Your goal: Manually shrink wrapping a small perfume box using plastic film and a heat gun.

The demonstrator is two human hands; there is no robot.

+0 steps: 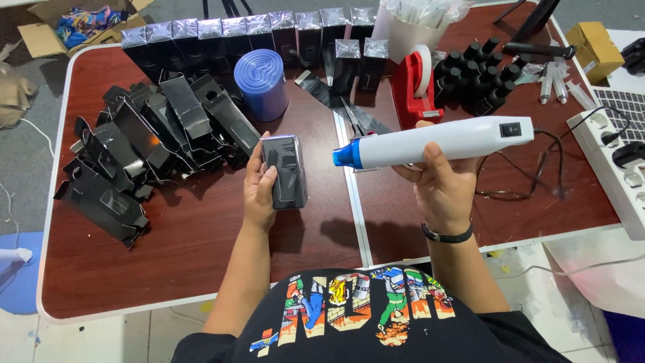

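We see the left hand closed around a small black box wrapped in shiny film, held upright above the dark red table. The right hand grips a white heat gun with a blue nozzle; the nozzle points at the box, just beside it but not touching. A pile of flat black cartons lies left of the box, and a blue film roll stands behind it

A small black film-wrapped box — upright — faces a white, blue-tipped heat gun, held level.
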